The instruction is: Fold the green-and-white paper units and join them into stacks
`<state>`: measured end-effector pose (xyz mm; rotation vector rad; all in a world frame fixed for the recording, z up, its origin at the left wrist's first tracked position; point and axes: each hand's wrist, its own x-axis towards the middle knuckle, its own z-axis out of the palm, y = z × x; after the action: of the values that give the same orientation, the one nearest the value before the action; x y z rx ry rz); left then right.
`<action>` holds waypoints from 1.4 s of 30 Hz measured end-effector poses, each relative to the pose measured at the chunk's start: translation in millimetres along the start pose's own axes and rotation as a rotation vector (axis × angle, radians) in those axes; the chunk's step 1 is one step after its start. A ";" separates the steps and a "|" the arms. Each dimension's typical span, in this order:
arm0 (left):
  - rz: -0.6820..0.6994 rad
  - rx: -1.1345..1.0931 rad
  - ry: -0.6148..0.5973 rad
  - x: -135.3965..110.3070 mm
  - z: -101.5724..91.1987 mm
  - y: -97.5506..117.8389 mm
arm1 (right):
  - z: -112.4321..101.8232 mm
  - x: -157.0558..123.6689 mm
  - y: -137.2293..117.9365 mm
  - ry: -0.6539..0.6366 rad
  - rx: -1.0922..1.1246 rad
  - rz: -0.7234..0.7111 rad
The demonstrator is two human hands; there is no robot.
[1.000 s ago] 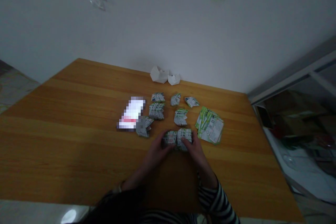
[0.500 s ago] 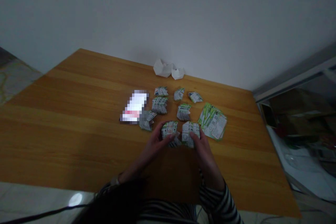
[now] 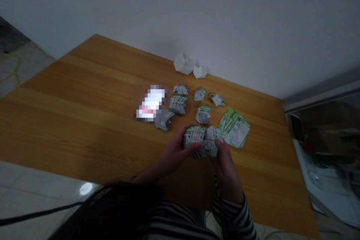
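Observation:
My left hand (image 3: 177, 152) is closed around a stack of folded paper pieces (image 3: 194, 135), printed in grey, white and green, with the thumb across its front. A second folded paper stack (image 3: 212, 143) is gripped by my right hand (image 3: 227, 163), thumb on its near face. The two stacks meet side by side above the table; whether they interlock I cannot tell. Just beyond my hands lie a folded paper bundle (image 3: 178, 104), another folded bundle (image 3: 203, 115) and several smaller ones. A fan of flat printed leaflets (image 3: 235, 129) rests right of my right hand.
A lit, blurred-out phone (image 3: 152, 104) lies left of the bundles, partly against a folded bundle (image 3: 163, 120). White folded paper shapes (image 3: 184, 64) stand by the wall at the back of the wooden table (image 3: 98, 82). A cluttered shelf (image 3: 332, 191) stands to the right.
The right-hand stack has come over to the left-hand one, closing the gap between them. My view has shifted a little, so the table items appear farther right and higher.

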<state>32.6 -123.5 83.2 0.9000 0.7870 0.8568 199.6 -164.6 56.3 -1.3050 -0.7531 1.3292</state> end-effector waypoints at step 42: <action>-0.091 0.083 -0.147 -14.4 -19.2 10.4 | 10.8 -12.1 -18.9 -0.139 0.135 0.175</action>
<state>7.0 -126.1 87.7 0.9818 0.7335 0.6747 191.9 -169.3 79.6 -1.2020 -0.6423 1.5964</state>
